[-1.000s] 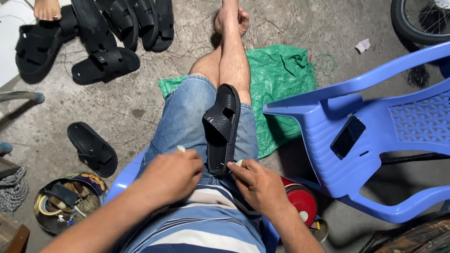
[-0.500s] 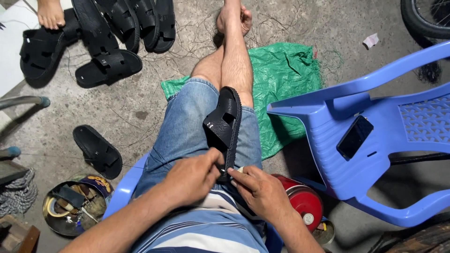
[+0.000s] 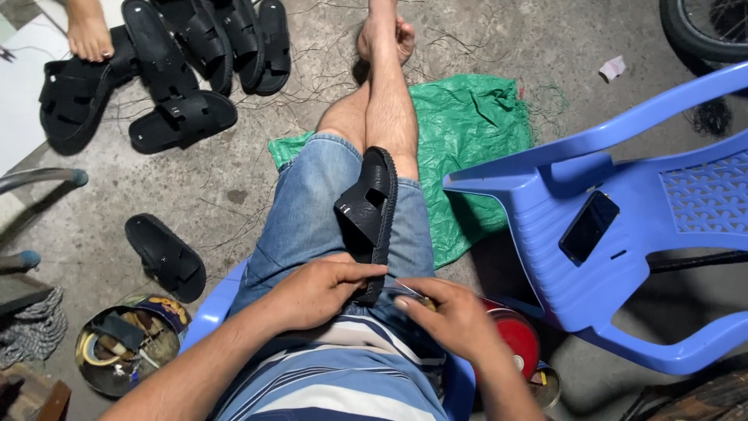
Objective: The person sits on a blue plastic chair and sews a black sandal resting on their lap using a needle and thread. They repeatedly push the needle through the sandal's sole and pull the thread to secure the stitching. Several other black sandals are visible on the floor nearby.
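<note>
A black sandal lies on the person's lap. The left hand pinches its near end shut. The right hand is closed on a thin tool. This looks like stitching; the next poke needs careful aim.

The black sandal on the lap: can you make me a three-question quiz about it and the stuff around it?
1. Where does the black sandal lie?
A. on the thigh
B. on the blue chair
C. on the green sheet

2. What colour is the chair with the phone on it?
A. red
B. blue
C. white

3. What is the left hand doing?
A. resting open on the floor
B. pinching the sandal's near end
C. holding the phone

Answers: 1 A, it rests along the denim shorts. 2 B, its plastic is blue. 3 B, its fingers close on the heel end.
</note>
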